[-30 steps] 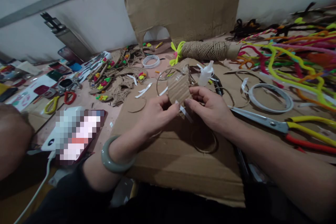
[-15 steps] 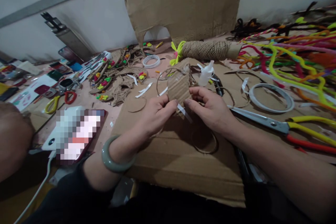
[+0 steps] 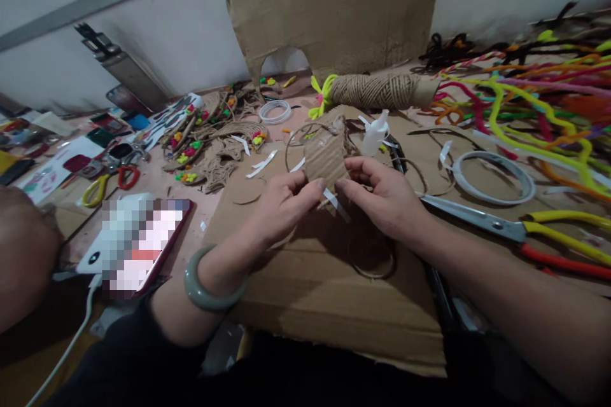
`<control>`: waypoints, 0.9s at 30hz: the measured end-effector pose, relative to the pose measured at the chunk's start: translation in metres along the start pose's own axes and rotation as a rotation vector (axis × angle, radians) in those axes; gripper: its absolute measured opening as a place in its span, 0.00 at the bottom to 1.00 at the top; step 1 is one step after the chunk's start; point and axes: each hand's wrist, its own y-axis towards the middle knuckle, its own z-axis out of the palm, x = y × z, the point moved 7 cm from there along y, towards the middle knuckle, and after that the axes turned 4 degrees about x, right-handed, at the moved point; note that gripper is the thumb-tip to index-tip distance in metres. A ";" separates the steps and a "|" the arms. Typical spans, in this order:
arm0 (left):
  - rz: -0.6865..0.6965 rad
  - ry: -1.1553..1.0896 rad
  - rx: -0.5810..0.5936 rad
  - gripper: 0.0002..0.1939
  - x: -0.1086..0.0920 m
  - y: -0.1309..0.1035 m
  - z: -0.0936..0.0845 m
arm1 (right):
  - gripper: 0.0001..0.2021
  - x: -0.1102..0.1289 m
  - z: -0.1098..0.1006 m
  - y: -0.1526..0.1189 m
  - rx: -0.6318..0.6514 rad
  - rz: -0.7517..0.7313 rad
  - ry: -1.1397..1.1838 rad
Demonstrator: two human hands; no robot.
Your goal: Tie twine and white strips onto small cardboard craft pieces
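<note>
Behind my work a tall brown cardboard panel [image 3: 334,19] stands by the wall, and a flat corrugated cardboard sheet [image 3: 334,318] lies under my hands. My left hand [image 3: 281,206] and right hand [image 3: 389,200] are curled in a pinch on the small ridged cardboard piece [image 3: 326,156], held above the sheet between them. A narrow white strip [image 3: 337,205] hangs by my thumbs. I judge this to be close handling at the piece's lower edge; any adjustment there calls for steady fingertips and light pressure. Beyond sits a translucent white squeeze bottle [image 3: 375,135]; to my right lie long-bladed scissors with yellow and red handles [image 3: 496,225].
</note>
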 end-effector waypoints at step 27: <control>0.137 0.120 0.059 0.12 0.000 -0.003 0.011 | 0.03 0.043 -0.002 -0.013 -0.025 -0.276 -0.333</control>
